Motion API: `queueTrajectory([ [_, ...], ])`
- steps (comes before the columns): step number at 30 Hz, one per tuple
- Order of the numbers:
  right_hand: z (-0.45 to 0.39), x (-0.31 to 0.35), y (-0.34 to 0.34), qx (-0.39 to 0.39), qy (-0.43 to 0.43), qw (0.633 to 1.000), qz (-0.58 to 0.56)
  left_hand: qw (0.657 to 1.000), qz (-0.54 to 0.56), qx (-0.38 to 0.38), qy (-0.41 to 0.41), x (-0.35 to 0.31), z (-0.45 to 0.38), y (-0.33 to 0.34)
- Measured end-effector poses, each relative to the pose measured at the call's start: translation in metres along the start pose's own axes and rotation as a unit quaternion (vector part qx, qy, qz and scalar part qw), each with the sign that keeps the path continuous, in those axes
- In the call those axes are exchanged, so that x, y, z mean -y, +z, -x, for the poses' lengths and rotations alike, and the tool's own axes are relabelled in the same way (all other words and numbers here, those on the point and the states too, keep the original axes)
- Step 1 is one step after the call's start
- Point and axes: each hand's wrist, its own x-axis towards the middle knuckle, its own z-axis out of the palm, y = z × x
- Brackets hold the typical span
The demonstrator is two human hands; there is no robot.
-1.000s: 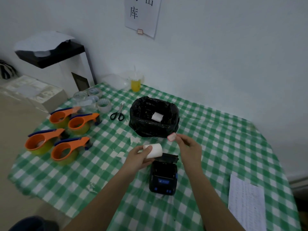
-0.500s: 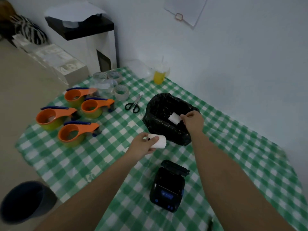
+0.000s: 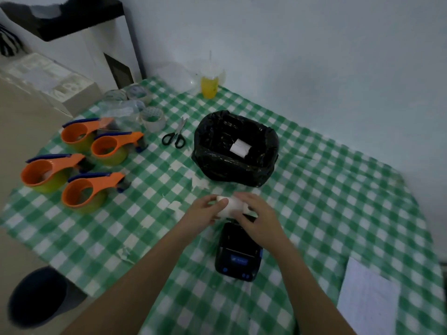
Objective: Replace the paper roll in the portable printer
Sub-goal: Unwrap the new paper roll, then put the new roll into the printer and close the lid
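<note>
Paper roll, white and lying on its side, is being held between both hands just above the far end of the portable printer. The left hand is grasping the roll from its left end, with the thumb lying over the top of it. The right hand is curling around the right side of the roll, its fingers bending over the paper, so both hands are closing on the same roll. The printer is black with a blue front panel, and it is sitting on the tabletop, which is wearing a green and white checked cloth. Whether its lid is open I cannot tell, because the hands are covering that part.

Behind the hands, a small bin with a black bag is standing on the cloth, and another white roll is lying inside it. Black-handled scissors are lying just left of the bin. Further left, four orange tape dispensers are sitting in a group, with clear tape rolls behind them. A cup of yellow drink is standing near the wall. A white sheet of paper is lying at the near right of the tabletop, and small white paper scraps are lying on the cloth near the bin.
</note>
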Motion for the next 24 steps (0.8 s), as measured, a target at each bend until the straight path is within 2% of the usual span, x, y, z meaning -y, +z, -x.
queueTrajectory([
  [3, 0.031, -0.012, 0.013, -0.005, 0.017, 0.998, 0.057, 0.997, -0.074, 0.037, -0.006, 0.016, 0.005, 0.011],
  [8, 0.063, -0.032, 0.025, -0.034, 0.059, 0.996, 0.066, 0.988, -0.133, 0.075, -0.016, 0.037, 0.012, 0.028],
  [18, 0.082, -0.020, 0.017, -0.133, 0.031, 0.988, -0.066, 0.981, -0.043, 0.190, -0.010, 0.029, 0.032, 0.022],
  [24, 0.082, -0.012, 0.015, -0.139, 0.028, 0.986, -0.082, 0.984, -0.012, 0.178, 0.025, 0.025, 0.032, 0.020],
])
